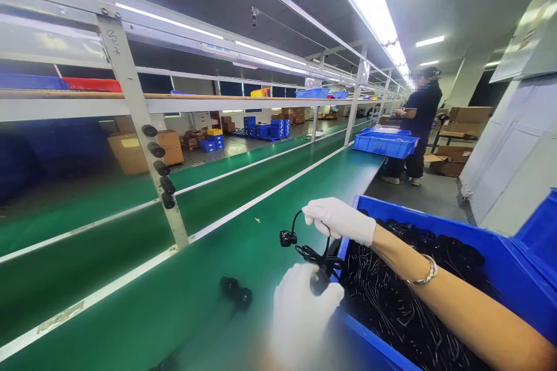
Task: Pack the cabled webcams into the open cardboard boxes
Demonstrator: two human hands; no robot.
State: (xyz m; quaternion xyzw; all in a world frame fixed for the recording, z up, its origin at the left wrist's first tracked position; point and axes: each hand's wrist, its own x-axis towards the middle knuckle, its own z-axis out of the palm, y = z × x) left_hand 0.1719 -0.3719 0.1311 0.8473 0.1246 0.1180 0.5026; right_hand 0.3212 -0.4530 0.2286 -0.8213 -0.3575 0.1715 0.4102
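Note:
My right hand (337, 219), in a white glove, pinches a thin black cable just above the green bench. From it hangs a small black cylindrical piece (287, 238), which looks like a small camera head. Below, the rest of the black cable (317, 254) is coiled in a bundle. My left hand (300, 307), also white-gloved and partly blurred, curls around a dark rounded part (319, 280) at the bundle's lower end. A blue bin (435, 214) full of black cables (391, 290) stands beside my right arm. Blurred black parts (235, 293) lie left of my left hand.
The green bench (243, 243) runs away from me, with a white rail along it. Several black round pieces (162, 168) are fixed to a white post at left. Farther along are more blue bins (385, 144) and a standing person (422, 110). Cardboard boxes (467, 122) sit beyond.

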